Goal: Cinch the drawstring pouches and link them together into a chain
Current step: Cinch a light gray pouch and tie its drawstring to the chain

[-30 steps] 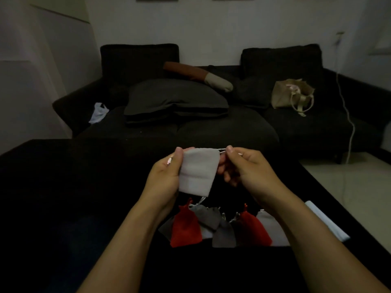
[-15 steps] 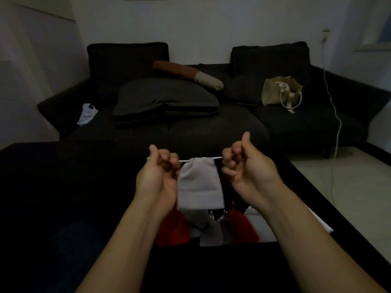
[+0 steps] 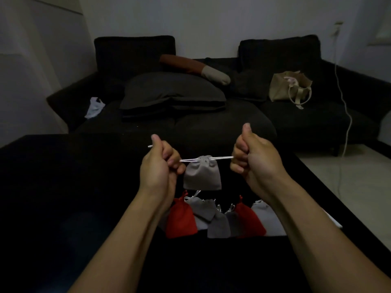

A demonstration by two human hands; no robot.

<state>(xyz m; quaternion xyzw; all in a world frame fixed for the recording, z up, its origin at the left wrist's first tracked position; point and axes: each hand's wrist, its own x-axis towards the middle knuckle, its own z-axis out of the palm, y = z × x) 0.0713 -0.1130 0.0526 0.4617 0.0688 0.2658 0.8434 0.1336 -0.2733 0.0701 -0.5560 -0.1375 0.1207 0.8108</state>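
Observation:
A light grey drawstring pouch (image 3: 202,175) hangs in the air between my hands, its mouth gathered tight. White drawstrings (image 3: 220,158) run out taut from both sides of its neck. My left hand (image 3: 161,166) grips the left string in a fist, a short end sticking out past the thumb. My right hand (image 3: 252,157) grips the right string the same way, thumb up. Below, on the black table (image 3: 63,187), lies a row of several pouches: a red one (image 3: 179,219), grey ones (image 3: 218,224), another red one (image 3: 248,220) and a pale grey one (image 3: 267,218).
A dark sofa (image 3: 211,123) stands behind the table with a dark cushion (image 3: 173,92), a brown bolster (image 3: 194,67) and a beige tote bag (image 3: 289,87). A white cable (image 3: 347,115) hangs down the right wall. Pale floor (image 3: 349,172) lies to the right.
My hands have pulled further apart along the strings. The pouch mouth, wide and flat a second ago, is now cinched into a gathered neck.

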